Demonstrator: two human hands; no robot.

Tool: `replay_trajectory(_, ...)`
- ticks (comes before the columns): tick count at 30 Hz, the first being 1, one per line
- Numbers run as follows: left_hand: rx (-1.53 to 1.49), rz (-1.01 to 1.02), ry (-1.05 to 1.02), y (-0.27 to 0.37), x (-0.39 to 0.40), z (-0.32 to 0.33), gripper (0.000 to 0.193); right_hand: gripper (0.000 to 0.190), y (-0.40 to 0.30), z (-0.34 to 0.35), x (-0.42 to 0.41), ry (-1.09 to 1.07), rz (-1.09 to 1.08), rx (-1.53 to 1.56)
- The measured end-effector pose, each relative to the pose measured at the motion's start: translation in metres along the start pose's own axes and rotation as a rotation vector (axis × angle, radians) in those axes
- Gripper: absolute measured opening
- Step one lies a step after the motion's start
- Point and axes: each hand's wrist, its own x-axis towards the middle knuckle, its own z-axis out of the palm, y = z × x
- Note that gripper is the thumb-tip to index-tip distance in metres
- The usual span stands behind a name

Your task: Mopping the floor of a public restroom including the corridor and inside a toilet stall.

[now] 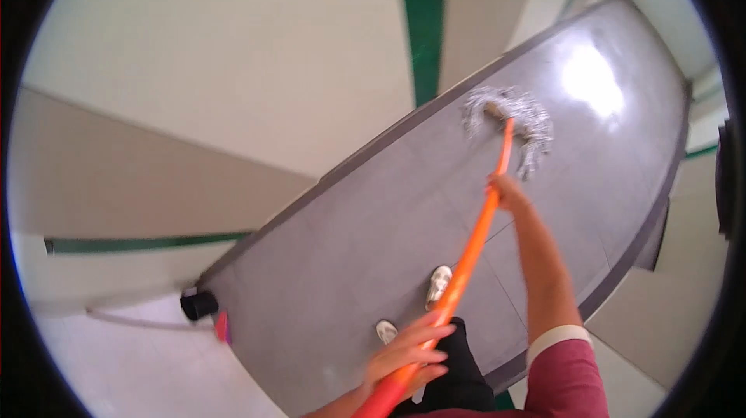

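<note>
A string mop with an orange handle (475, 243) slants away from me across the grey floor. Its grey-white yarn head (527, 109) lies spread on the tiles close to the wall's dark skirting. Around the lower part of the handle, nearer the mop head, my right hand (506, 192) is closed. My left hand (411, 354) wraps the upper end, close to my body, with its fingers slightly spread over the pole. Both my shoes, a white one (438, 287) and its pair (386, 331), stand on the floor beneath the handle.
A dark skirting (349, 158) runs along the beige wall with green stripes (427, 27). By the lower-left corner stand a black bin (199, 304) and a pink broom or brush head (222, 327) with a thin handle. Bright light reflects off the floor (583, 173) at the far right.
</note>
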Motion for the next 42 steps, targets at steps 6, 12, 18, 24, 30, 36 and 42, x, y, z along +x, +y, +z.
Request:
replay_trajectory(6, 0.036, -0.077, 0.054, -0.012, -0.011, -0.044, 0.015, 0.010, 0.014, 0.023, 0.000, 0.046, -0.013, 0.157)
replay_trajectory(12, -0.030, -0.121, 0.211, 0.021, -0.176, -0.141, 0.016, 0.010, 0.146, 0.153, -0.053, 0.040, 0.144, -0.015)
replay_trajectory(18, -0.106, -0.209, 0.756, 0.090, -0.341, -0.203, 0.018, 0.010, 0.284, 0.303, -0.145, -0.069, 0.139, -0.055)
replay_trajectory(24, -0.374, 0.092, 1.545, 0.188, -0.513, -0.226, 0.022, 0.011, 0.466, 0.473, -0.316, -0.082, 0.274, -0.266)
replay_trajectory(30, -0.279, 0.211, 1.841, 0.237, -0.592, -0.205, 0.013, 0.036, 0.611, 0.535, -0.424, -0.385, 0.143, -0.792)
replay_trajectory(36, 0.163, -0.035, 1.973, 0.262, -0.602, -0.203, 0.020, 0.036, 0.622, 0.535, -0.478, -0.546, 0.509, -0.656)
replay_trajectory(42, 0.020, 0.006, 1.766, 0.276, -0.616, -0.238, 0.023, 0.028, 0.584, 0.481, -0.463, -0.500, 0.628, -0.352)
